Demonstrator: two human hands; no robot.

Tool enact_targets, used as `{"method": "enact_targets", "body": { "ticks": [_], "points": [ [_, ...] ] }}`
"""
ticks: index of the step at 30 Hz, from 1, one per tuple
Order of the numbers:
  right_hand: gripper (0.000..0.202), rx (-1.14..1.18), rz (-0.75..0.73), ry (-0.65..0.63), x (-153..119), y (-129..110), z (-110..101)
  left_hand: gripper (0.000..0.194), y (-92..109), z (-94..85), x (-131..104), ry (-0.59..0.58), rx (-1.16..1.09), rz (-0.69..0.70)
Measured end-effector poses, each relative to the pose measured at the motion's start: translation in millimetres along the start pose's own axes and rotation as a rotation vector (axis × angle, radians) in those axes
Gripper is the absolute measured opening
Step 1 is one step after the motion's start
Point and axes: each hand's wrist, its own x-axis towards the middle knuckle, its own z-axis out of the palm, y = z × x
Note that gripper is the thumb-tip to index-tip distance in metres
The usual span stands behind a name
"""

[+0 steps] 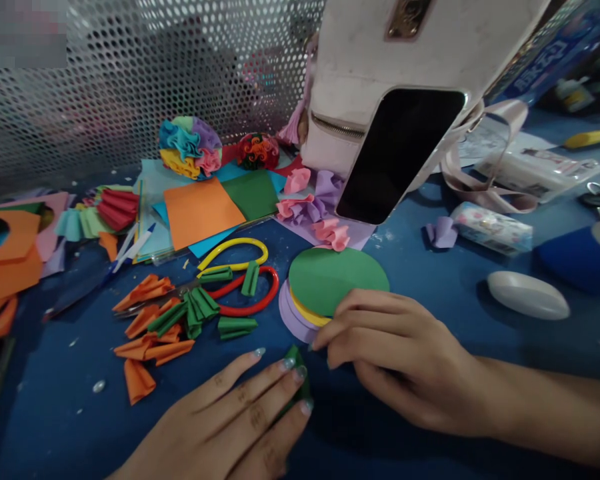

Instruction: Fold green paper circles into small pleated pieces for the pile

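Note:
My left hand (pixel 245 413) lies flat with its fingers spread on the blue table, fingertips pressing on a small folded green paper piece (pixel 294 355), mostly covered by them. Just right of it hovers my right hand (pixel 405 353), fingers loosely bent and slightly apart; nothing shows in them, and its thumb is hidden. Its fingertips are by a stack of paper circles, a green circle (pixel 337 280) on top, yellow and purple ones (pixel 293 313) below. Left of the stack, folded green paper pieces (pixel 200 312) and orange ones (pixel 147 347) lie over scissors (pixel 237 310) with red and yellow handles.
Behind are paper sheets (pixel 203 212), a ruffled multicoloured paper ball (pixel 190 148), pink and purple paper pieces (pixel 313 200), and a phone (pixel 403 157) leaning on a white bag (pixel 350 80). At right lie a tissue pack (pixel 495 228) and a white oval object (pixel 529 295). Perforated metal (pixel 105 87) stands behind.

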Motion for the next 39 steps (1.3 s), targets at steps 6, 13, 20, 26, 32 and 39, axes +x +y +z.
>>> {"method": "enact_targets", "body": {
  "ticks": [6,13,20,26,32,39],
  "points": [
    [0.027,0.008,-0.007,-0.012,1.1,-0.4,0.4,0.028,0.6,2.5,1.2,-0.011,-0.007,0.012],
    [0.025,0.010,-0.018,-0.014,-0.4,-0.8,0.1,0.030,1.2,2.0,-0.5,-0.033,-0.005,0.013],
    [0.023,0.010,-0.018,-0.025,-2.9,1.3,1.1,0.029,6.2,7.8,-5.1,0.031,0.007,-0.040],
    [0.023,0.005,-0.022,-0.036,-3.3,2.5,2.3,0.034,8.9,7.5,-8.1,-0.033,-0.004,-0.011],
    [0.022,-0.005,-0.025,-0.035,-2.3,1.5,2.0,0.035,7.5,11.1,-6.6,-0.054,0.006,-0.011],
    [0.023,-0.020,-0.039,-0.042,-3.5,2.0,3.2,0.039,8.8,9.0,-6.6,-0.041,-0.007,-0.002]
  ]
}}
